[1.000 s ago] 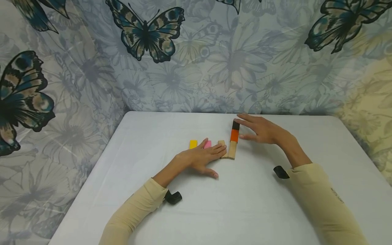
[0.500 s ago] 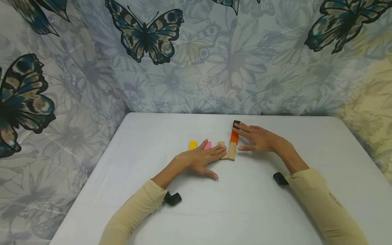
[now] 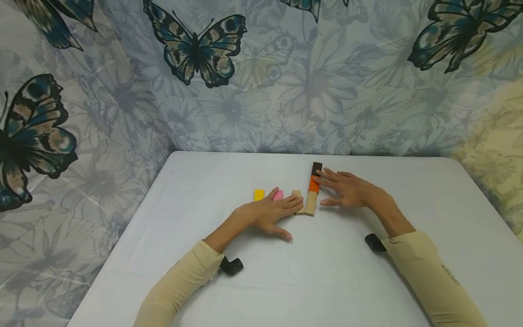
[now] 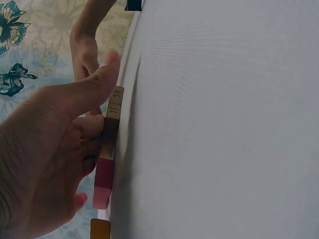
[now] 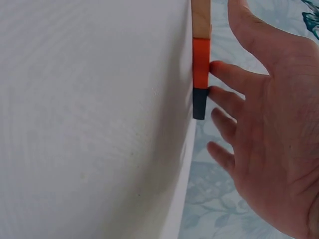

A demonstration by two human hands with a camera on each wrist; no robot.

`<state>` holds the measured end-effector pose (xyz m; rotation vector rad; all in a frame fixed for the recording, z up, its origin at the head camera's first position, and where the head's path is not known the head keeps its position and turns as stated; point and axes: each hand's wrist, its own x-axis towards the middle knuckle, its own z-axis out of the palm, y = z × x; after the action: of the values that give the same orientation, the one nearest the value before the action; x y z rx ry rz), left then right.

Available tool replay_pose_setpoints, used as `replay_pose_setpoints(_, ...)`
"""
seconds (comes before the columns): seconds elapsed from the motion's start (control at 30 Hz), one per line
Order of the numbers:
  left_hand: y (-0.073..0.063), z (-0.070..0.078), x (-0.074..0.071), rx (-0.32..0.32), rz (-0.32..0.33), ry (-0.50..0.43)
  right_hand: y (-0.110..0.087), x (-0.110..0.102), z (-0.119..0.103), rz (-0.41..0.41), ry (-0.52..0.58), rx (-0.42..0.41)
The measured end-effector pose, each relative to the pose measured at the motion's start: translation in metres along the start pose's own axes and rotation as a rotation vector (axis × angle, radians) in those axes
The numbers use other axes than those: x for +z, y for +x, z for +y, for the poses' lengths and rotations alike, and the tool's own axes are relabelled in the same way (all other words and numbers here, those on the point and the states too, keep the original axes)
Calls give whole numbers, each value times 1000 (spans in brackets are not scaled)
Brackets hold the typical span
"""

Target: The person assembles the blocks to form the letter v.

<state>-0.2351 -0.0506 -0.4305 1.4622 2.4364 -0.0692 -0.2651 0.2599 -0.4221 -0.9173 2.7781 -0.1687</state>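
Observation:
In the head view my left hand [image 3: 267,212] lies with straight, spread fingers across a row of small blocks, its fingertips on a plain wooden block [image 3: 296,193]. A pink block [image 3: 278,195] and a yellow block [image 3: 259,195] show partly beyond it. To the right, a second wooden block [image 3: 311,203], an orange block [image 3: 313,185] and a black block [image 3: 317,168] form a line end to end. My right hand [image 3: 351,188] has its fingers extended, fingertips at the orange and black blocks. Printed numbers mark the wooden blocks' ends [image 4: 114,99] in the left wrist view.
The blocks lie on a white-covered table [image 3: 327,272], towards its far edge. A curtain [image 3: 261,91] printed with butterflies and flowers hangs behind and to the left. Black wrist-worn devices [image 3: 232,266] stick out by both sleeves.
My right hand has come down from beside the black block's far end towards me, its fingertips now at the orange and black blocks. My left hand stays in place; the view tilts slightly.

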Motion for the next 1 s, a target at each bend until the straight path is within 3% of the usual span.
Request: replay_pose_setpoints(1.0,0,1,-4,-3,-1,28,2,2,2,-20,-10,1)
